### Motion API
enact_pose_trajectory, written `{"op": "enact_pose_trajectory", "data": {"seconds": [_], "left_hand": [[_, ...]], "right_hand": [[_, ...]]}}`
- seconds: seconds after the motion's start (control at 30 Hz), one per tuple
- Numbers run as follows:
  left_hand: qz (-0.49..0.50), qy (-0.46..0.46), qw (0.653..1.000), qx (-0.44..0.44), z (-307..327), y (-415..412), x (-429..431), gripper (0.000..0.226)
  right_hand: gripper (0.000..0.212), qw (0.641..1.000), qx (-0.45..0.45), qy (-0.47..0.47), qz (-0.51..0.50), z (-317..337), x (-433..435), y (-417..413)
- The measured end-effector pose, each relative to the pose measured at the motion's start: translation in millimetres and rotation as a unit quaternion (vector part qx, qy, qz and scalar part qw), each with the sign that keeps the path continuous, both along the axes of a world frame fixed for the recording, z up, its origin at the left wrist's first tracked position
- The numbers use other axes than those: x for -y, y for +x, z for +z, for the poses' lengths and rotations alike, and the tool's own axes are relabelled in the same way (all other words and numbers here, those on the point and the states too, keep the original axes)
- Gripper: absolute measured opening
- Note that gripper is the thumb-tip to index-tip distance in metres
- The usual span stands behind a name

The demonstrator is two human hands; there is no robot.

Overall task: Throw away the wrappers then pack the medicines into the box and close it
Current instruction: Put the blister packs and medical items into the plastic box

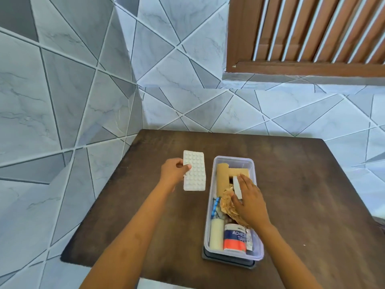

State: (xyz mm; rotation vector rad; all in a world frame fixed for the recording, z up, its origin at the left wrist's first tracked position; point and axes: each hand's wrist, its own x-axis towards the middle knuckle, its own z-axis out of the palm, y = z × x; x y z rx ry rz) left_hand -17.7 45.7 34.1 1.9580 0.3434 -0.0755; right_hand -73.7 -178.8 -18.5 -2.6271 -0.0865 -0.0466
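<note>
A clear plastic box [258, 243] stands open on a dark wooden table [312, 195], resting on its dark lid [229, 262]. Inside lie a brown carton [224, 174], a crumpled brown wrapper [226, 203], a blue blister strip [214, 207], a white tube [216, 234] and an adhesive tape roll [235, 238]. My left hand [174, 173] grips a white blister pack of pills [194, 171] just left of the box, above the table. My right hand [249, 202] reaches into the box, fingers on a small white packet [237, 187] and over the wrapper.
The table stands in a corner of grey tiled walls [83, 90]. A brown slatted wooden window [312, 32] is up at the right. Bare tabletop lies right of the box and behind it.
</note>
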Motion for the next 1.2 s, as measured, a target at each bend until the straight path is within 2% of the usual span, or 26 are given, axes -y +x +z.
{"op": "enact_pose_trajectory", "data": {"seconds": [0.17,0.4,0.47,0.53,0.6,0.67,0.73,0.8,0.9,1.0,1.07,1.13,1.2], "left_hand": [[-0.041,0.01,0.999,0.002,-4.1,-19.0,69.3,0.023],[-0.153,0.141,0.978,-0.009,-25.0,-48.1,132.1,0.042],[-0.192,0.209,0.959,-0.017,-33.9,-51.9,140.2,0.051],[-0.222,0.322,0.92,-0.022,-43.3,-54.4,145.1,0.058],[-0.231,0.414,0.881,-0.007,-47.5,-58.3,148.5,0.054],[-0.258,0.45,0.855,0.0,-49.3,-61.1,151.9,0.046],[-0.283,0.447,0.848,-0.01,-52.5,-61.5,152.7,0.043],[-0.283,0.416,0.864,-0.013,-51.8,-60.6,149.9,0.044],[-0.213,0.335,0.917,0.023,-44.2,-63.3,137.2,0.04],[-0.12,0.309,0.941,0.067,-39.9,-66.7,114.9,0.039],[-0.084,0.297,0.951,0.019,-41.9,-70.6,99.6,0.042],[-0.101,0.282,0.953,-0.047,-47.7,-74.5,91.7,0.042],[-0.107,0.238,0.964,-0.056,-50.7,-78.1,86.1,0.035]], "right_hand": [[0.062,0.999,-0.023,-0.015,0.021,-9.5,48.9,-28.5],[0.062,0.998,-0.037,0.015,0.041,-23.1,58.1,-46.5],[0.073,0.999,-0.018,0.024,0.036,-25.0,56.7,-47.6],[0.076,0.999,-0.004,0.018,0.036,-28.0,58.0,-47.4],[0.081,0.999,-0.001,0.018,0.035,-30.7,59.0,-47.1],[0.081,0.999,-0.002,0.027,0.028,-31.8,58.2,-47.0],[0.073,0.999,-0.004,0.033,0.02,-32.1,56.9,-47.7],[0.066,0.999,-0.01,0.036,0.017,-31.7,56.8,-48.5],[0.075,0.999,-0.02,0.039,0.013,-32.2,57.5,-49.8],[0.056,0.997,-0.037,0.065,-0.008,-32.3,57.0,-50.7],[0.047,0.993,-0.05,0.104,-0.014,-29.3,53.6,-52.9],[0.04,0.988,-0.058,0.145,-0.016,-27.6,51.6,-54.5],[0.036,0.984,-0.061,0.163,-0.035,-28.3,48.1,-54.1]]}}
